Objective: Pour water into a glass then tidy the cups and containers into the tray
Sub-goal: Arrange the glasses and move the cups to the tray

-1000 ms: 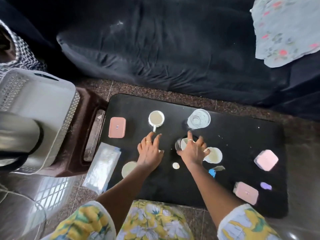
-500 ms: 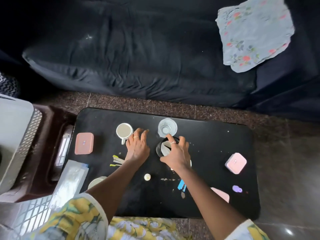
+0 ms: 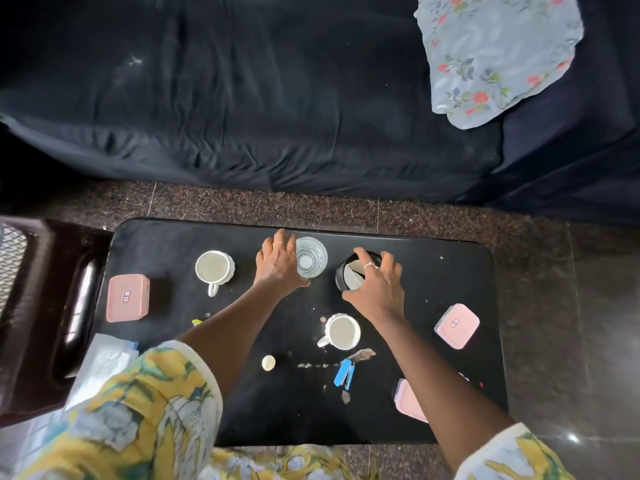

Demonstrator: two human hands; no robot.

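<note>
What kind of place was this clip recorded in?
Most likely a home living room: a dark sofa with a floral cloth on it, a low black table on a stone-tiled floor in front, and white mugs and a glass set out on the table.

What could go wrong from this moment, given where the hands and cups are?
1. The glass stands near the far edge of the table; the left hand against its side could push it off.
2. The right hand grips the black container from above at its rim, a hold that may slip when tilted.
3. The white mug sits beside the right forearm and could be knocked.
</note>
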